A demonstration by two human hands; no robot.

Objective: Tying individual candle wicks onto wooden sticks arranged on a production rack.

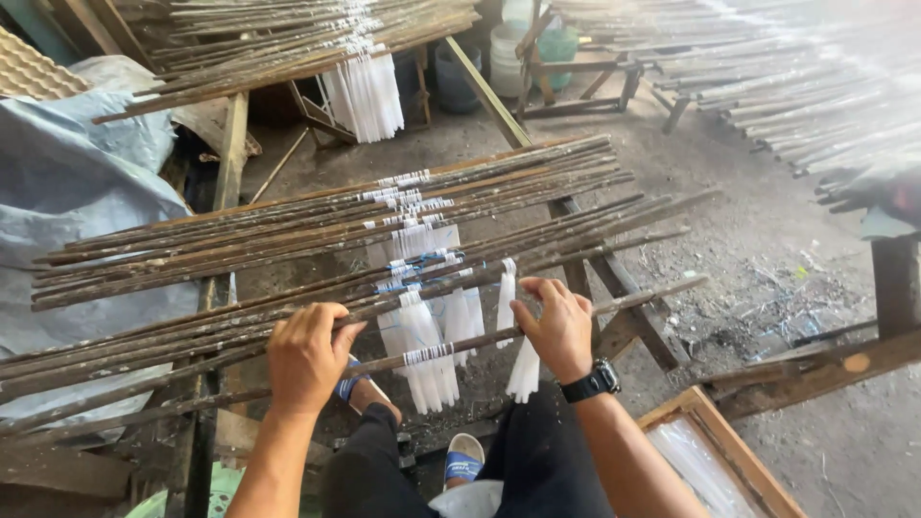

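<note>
A thin dark rod (460, 347), nearest of many laid across the wooden rack (230, 144), was gripped by the left hand (307, 357) and right hand (556, 326), spaced apart so white candles (422, 360) hung freely between them.

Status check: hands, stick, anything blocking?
Left hand and right hand grip the nearest stick. White strips hang from it. Nothing blocking.

One head view — looking steeply down, close over the sticks (317, 240) (floor beyond).
</note>
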